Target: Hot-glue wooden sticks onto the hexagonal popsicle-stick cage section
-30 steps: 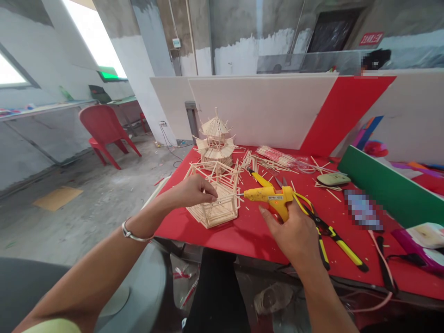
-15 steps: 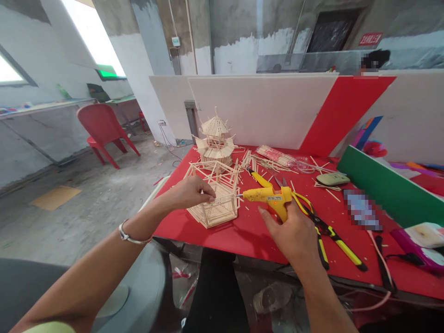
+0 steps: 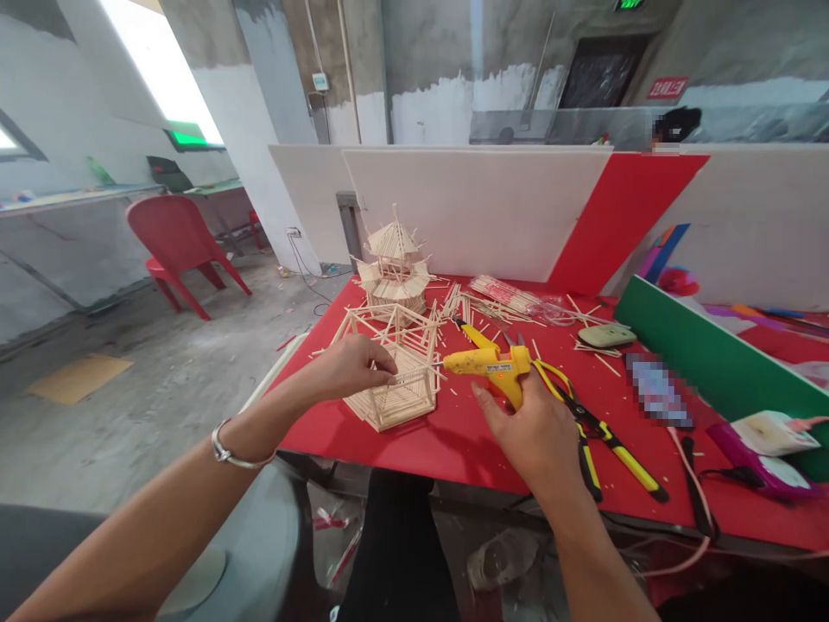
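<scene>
My left hand (image 3: 351, 366) pinches the top edge of a hexagonal stick frame (image 3: 396, 396) that lies on the red table (image 3: 466, 441). My right hand (image 3: 528, 430) grips the handle of a yellow glue gun (image 3: 484, 365), whose nozzle points left and nearly touches the frame's right side. Behind the frame stand an open stick framework (image 3: 389, 326) and a finished stick pagoda (image 3: 394, 269).
Yellow-handled cutters (image 3: 599, 432) lie right of my right hand. Loose sticks (image 3: 511, 298) scatter over the table's back. A green board (image 3: 705, 354), a purple device (image 3: 755, 453) and cables lie right. A red chair (image 3: 172, 250) stands on the floor left. White and red panels back the table.
The view has shifted slightly, so everything sits a little further left. Both hands keep their hold and their place against the stick frame.
</scene>
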The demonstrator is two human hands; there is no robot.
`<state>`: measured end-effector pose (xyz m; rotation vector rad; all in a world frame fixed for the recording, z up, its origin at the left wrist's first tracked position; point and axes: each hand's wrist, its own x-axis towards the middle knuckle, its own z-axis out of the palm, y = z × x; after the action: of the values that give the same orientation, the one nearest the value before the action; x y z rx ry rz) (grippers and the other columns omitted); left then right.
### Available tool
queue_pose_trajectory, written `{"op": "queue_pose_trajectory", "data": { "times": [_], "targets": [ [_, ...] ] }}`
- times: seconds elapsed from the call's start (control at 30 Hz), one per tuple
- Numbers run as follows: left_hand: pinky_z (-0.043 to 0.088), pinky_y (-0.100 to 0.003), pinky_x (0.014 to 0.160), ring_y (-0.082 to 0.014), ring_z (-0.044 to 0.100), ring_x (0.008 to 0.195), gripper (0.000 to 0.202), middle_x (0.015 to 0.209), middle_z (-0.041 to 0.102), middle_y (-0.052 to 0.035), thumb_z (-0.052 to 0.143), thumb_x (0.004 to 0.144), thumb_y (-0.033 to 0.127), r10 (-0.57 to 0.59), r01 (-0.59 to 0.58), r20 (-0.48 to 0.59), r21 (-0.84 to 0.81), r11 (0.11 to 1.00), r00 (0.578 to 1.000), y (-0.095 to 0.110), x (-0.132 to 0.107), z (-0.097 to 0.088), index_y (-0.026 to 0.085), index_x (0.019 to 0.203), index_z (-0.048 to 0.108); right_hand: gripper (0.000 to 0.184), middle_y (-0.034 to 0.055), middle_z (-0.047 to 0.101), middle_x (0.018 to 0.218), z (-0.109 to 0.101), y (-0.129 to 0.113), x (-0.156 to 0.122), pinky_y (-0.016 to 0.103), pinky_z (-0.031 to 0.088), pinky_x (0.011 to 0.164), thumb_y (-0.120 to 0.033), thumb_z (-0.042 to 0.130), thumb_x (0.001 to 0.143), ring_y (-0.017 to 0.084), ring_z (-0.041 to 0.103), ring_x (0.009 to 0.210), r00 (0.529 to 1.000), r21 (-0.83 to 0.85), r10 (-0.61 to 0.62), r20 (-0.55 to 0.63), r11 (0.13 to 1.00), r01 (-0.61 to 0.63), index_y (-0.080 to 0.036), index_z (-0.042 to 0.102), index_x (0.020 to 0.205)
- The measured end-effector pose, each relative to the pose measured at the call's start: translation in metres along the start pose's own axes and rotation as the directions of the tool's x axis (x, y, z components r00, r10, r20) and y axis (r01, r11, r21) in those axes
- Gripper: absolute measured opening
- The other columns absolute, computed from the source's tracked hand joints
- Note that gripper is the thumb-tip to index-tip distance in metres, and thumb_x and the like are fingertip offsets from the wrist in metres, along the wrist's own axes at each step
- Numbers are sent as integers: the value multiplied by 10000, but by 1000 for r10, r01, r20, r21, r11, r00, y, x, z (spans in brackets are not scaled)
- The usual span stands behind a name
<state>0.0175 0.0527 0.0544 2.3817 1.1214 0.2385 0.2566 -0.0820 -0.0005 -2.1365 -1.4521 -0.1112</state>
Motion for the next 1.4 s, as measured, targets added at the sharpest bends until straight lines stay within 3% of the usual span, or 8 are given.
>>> {"op": "queue_pose_trajectory", "data": {
  "times": [0.27,0.67,1.03,1.4],
  "targets": [
    [427,-214,628,-137,646,728,137,821,758,-19,689,783,237,-39,38,21,39,999,999,-2,0,0,174,853,788,408,78,729,848,-4,-13,7,321,391,646,-497,593,889,275,702,804,998,-68,8,60,998,-4,-179,593,1145],
    [422,-213,620,-136,621,733,134,814,719,-26,698,778,273,19,-19,16,15,1000,1000,-6,0,2,185,816,791,307,57,739,904,-5,-19,15,298,355,631,-382,583,883,230,695,780,994,-134,-51,94,989,63,-205,599,1133],
    [440,-218,645,-140,638,748,123,826,730,-22,701,774,263,11,-11,3,-12,1000,1000,-5,-1,2,194,812,796,366,89,740,909,-7,-21,14,304,364,626,-364,558,877,245,698,773,995,-253,-40,89,965,61,-176,591,1189],
    [445,-217,650,-139,642,751,111,823,730,-24,706,769,242,5,-5,-2,-26,1000,1000,-3,-2,1,190,806,796,360,95,735,903,-10,-23,16,284,378,640,-333,551,874,224,684,773,992,-261,-40,118,963,70,-174,599,1194]
  ]
}}
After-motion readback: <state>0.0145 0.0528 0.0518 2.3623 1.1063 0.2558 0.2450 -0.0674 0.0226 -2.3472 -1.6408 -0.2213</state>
